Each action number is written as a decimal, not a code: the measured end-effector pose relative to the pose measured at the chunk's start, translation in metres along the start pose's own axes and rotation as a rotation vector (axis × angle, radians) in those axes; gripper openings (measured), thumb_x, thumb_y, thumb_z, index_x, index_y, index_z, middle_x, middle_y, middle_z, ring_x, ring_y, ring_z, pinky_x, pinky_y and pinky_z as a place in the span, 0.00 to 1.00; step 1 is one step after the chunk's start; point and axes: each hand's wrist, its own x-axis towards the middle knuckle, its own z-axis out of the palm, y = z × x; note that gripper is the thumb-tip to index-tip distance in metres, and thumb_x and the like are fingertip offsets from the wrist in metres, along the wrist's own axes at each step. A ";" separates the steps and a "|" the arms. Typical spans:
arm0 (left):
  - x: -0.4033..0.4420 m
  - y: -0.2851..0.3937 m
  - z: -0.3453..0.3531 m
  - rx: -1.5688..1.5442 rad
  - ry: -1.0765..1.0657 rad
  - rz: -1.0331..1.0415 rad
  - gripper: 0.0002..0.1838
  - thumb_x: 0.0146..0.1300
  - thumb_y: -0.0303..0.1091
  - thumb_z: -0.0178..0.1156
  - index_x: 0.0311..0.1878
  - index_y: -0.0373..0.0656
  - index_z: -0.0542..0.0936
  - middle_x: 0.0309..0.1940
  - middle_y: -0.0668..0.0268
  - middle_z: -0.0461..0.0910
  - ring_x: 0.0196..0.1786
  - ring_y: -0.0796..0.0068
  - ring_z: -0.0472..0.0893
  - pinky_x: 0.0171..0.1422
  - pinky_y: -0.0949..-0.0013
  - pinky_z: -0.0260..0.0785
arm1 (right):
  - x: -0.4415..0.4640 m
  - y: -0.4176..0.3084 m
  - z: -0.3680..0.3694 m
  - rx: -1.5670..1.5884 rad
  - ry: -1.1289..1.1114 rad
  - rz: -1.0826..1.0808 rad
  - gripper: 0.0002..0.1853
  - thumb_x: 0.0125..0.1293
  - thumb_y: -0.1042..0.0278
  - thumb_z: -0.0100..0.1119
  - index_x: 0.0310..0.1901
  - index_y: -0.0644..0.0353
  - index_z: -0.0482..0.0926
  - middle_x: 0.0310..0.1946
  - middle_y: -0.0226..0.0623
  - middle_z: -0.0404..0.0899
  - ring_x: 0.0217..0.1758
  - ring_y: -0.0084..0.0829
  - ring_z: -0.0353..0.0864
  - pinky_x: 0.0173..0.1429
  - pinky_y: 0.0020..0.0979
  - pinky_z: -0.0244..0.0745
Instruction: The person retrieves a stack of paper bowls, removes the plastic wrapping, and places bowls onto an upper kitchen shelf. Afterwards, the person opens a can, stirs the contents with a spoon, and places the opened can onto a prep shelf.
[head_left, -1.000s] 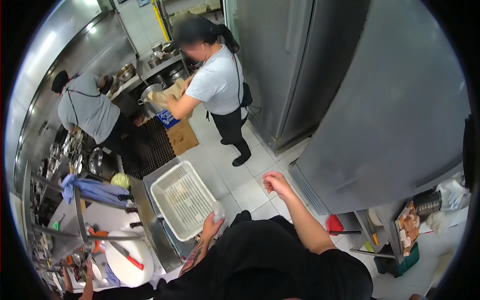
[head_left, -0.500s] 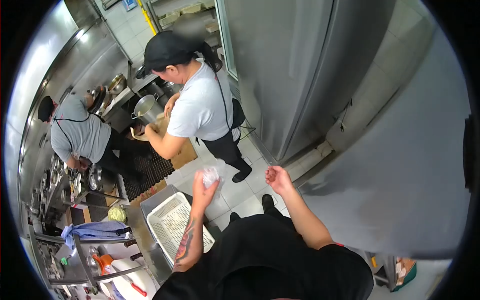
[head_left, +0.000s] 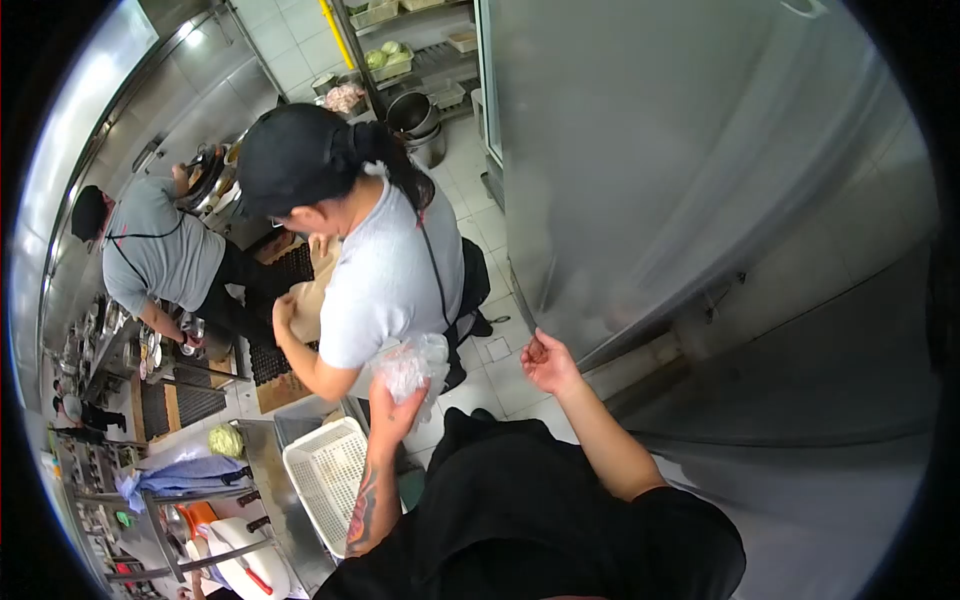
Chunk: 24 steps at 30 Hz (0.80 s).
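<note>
My left hand (head_left: 394, 412) is closed around a crumpled clear plastic bag (head_left: 412, 368), whose loose folds spill past the fingers. It is held above and beside a white perforated basket (head_left: 310, 478), close to a co-worker's back and arm. My right hand (head_left: 548, 364) hangs in the air with the palm turned up. Its fingers are loosely bent and apart, with nothing visible in them. The nearest thing to it is the lower edge of a large steel cabinet (head_left: 640, 200).
One co-worker (head_left: 385, 250) stands just ahead, holding brown sheet-like material (head_left: 312, 300). Another co-worker (head_left: 165, 255) is at the cooking line on the left. A cabbage (head_left: 226, 440), a blue cloth (head_left: 185, 480) and a white cutting board (head_left: 245, 560) lie at lower left. Shelves (head_left: 430, 60) stand behind.
My view has moved forward, closer to the co-worker and the steel cabinet. The plastic bag looks larger and more spread in my left hand. My right hand stays raised, its fingers slightly looser.
</note>
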 end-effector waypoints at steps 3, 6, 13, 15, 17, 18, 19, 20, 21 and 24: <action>-0.011 0.030 -0.007 -0.198 0.049 -0.051 0.22 0.55 0.28 0.74 0.53 0.36 0.81 0.50 0.59 0.83 0.59 0.64 0.80 0.68 0.60 0.69 | 0.016 -0.012 0.033 0.023 0.011 -0.122 0.15 0.75 0.60 0.61 0.29 0.54 0.80 0.31 0.32 0.84 0.39 0.31 0.84 0.44 0.31 0.80; -0.023 0.028 -0.028 -0.115 -0.144 0.132 0.26 0.55 0.33 0.77 0.56 0.38 0.79 0.53 0.59 0.81 0.60 0.62 0.80 0.69 0.56 0.69 | 0.020 -0.024 0.082 0.050 0.029 -0.277 0.07 0.74 0.67 0.62 0.36 0.56 0.80 0.33 0.33 0.84 0.39 0.30 0.84 0.45 0.32 0.80; 0.002 0.069 -0.051 -0.119 -0.263 0.247 0.24 0.48 0.29 0.78 0.50 0.41 0.82 0.51 0.54 0.85 0.60 0.43 0.82 0.70 0.48 0.72 | 0.031 -0.067 0.244 -0.326 -0.074 -0.754 0.06 0.78 0.70 0.57 0.51 0.61 0.75 0.42 0.37 0.81 0.37 0.27 0.82 0.41 0.33 0.81; 0.001 0.069 -0.047 -0.176 -0.208 0.255 0.24 0.49 0.28 0.80 0.50 0.42 0.81 0.56 0.47 0.84 0.63 0.45 0.82 0.67 0.50 0.75 | 0.016 -0.084 0.316 -0.416 -0.231 -1.079 0.06 0.81 0.68 0.53 0.51 0.61 0.75 0.43 0.38 0.81 0.34 0.26 0.81 0.36 0.29 0.79; 0.009 0.071 -0.054 -0.186 -0.239 0.254 0.25 0.48 0.27 0.81 0.51 0.42 0.81 0.59 0.44 0.81 0.64 0.45 0.81 0.67 0.51 0.75 | -0.003 -0.104 0.384 -0.500 -0.346 -1.591 0.07 0.82 0.69 0.50 0.52 0.64 0.74 0.44 0.41 0.81 0.32 0.27 0.81 0.32 0.27 0.79; 0.013 0.070 -0.054 -0.228 -0.240 0.236 0.26 0.50 0.26 0.80 0.52 0.43 0.81 0.62 0.45 0.79 0.64 0.45 0.81 0.67 0.51 0.75 | -0.009 -0.114 0.419 -0.414 -0.444 -1.864 0.08 0.82 0.69 0.50 0.52 0.66 0.73 0.46 0.45 0.80 0.31 0.28 0.81 0.30 0.27 0.80; 0.018 0.072 -0.052 -0.223 -0.218 0.229 0.26 0.50 0.26 0.80 0.52 0.43 0.81 0.62 0.45 0.79 0.64 0.45 0.81 0.67 0.51 0.75 | -0.011 -0.125 0.453 -0.310 -0.542 -2.129 0.09 0.82 0.69 0.49 0.52 0.68 0.73 0.47 0.48 0.80 0.31 0.29 0.82 0.29 0.27 0.80; 0.022 0.077 -0.051 -0.202 -0.151 0.193 0.26 0.50 0.27 0.80 0.53 0.43 0.81 0.61 0.45 0.79 0.64 0.45 0.81 0.67 0.51 0.74 | -0.010 -0.136 0.485 -0.186 -0.623 -2.284 0.09 0.82 0.71 0.48 0.52 0.69 0.73 0.50 0.52 0.78 0.31 0.31 0.82 0.28 0.28 0.81; 0.029 0.082 -0.048 -0.181 -0.083 0.162 0.27 0.50 0.27 0.79 0.54 0.44 0.80 0.61 0.45 0.79 0.63 0.45 0.81 0.67 0.51 0.74 | -0.002 -0.151 0.517 -0.043 -0.706 -2.434 0.09 0.81 0.73 0.47 0.51 0.71 0.73 0.52 0.56 0.77 0.32 0.32 0.83 0.28 0.29 0.83; 0.029 0.090 -0.042 -0.101 0.097 0.058 0.28 0.50 0.29 0.79 0.55 0.44 0.79 0.59 0.46 0.80 0.60 0.47 0.82 0.65 0.52 0.75 | 0.055 -0.205 0.616 -0.413 -0.412 -2.625 0.12 0.76 0.72 0.53 0.53 0.71 0.77 0.50 0.48 0.81 0.38 0.34 0.86 0.38 0.30 0.84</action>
